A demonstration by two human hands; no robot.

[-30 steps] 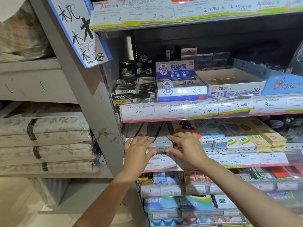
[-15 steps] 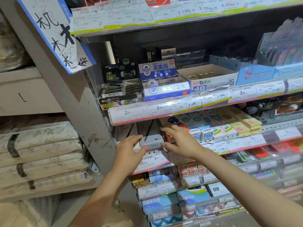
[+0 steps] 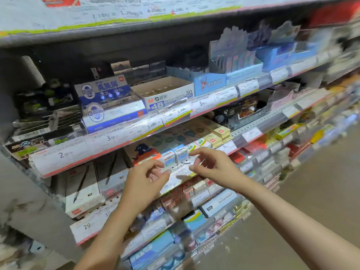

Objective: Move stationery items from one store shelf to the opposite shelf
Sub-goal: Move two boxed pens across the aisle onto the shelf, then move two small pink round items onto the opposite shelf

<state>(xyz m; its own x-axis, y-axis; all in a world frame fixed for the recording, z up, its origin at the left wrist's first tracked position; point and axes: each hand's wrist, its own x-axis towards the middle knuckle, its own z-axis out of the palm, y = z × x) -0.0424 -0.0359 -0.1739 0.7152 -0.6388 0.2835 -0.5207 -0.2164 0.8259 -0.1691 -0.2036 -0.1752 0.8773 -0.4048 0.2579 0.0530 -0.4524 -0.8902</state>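
Both my hands hover in front of the middle shelf rail (image 3: 181, 175), empty, fingers curled and apart. My left hand (image 3: 146, 177) is just below an orange box with a dark blue cartoon figure (image 3: 145, 152). My right hand (image 3: 211, 164) is beside the small blue-and-white eraser boxes (image 3: 175, 155). The white pen boxes (image 3: 83, 193) I was touching lie at the left end of the same shelf, away from both hands. The view is blurred by motion.
Above, a shelf holds blue-and-white boxes (image 3: 109, 106), an open M&G eraser carton (image 3: 167, 94) and blue display boxes (image 3: 210, 80). Lower shelves (image 3: 194, 217) carry more packed stationery behind price tags. The grey shelf upright (image 3: 23, 191) stands left; brown floor (image 3: 311, 201) lies right.
Both hands have let go of the white pen box and shifted right along the shelf. The view has swung right and blurred.
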